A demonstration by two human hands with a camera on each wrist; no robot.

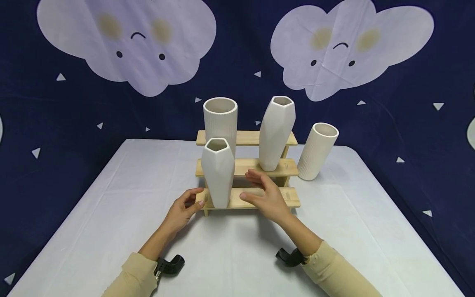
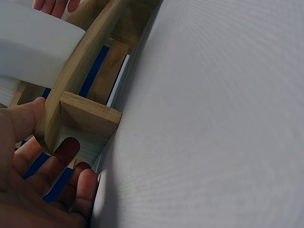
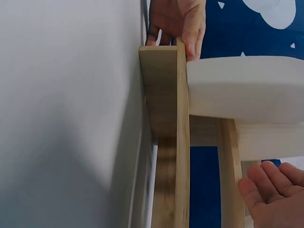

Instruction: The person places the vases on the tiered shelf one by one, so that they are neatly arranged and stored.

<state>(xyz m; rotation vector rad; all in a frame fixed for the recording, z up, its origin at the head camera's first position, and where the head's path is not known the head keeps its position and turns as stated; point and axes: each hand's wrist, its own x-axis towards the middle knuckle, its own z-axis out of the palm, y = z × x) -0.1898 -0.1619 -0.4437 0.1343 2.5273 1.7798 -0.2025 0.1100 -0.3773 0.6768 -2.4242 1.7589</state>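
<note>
A three-tier wooden stand [image 1: 259, 198] is on the table. My left hand [image 1: 182, 209] holds the left end of its lowest shelf, thumb at the front edge and fingers behind. Right beside that hand, a white faceted vase [image 1: 218, 173] stands on the lowest shelf. My right hand [image 1: 268, 198] hovers by the lowest shelf's right half, fingers extended and thumb apart, holding nothing. Another faceted vase [image 1: 276, 134] stands on the middle shelf at the right. A wide ribbed vase [image 1: 220, 123] rises behind the front vase, which hides its base.
A ribbed cylindrical vase [image 1: 318, 152] stands on the white-covered table [image 1: 111, 218] to the right of the stand. A dark blue curtain [image 1: 237, 24] with clouds hangs behind the table. Each wrist wears a black device [image 1: 172, 265].
</note>
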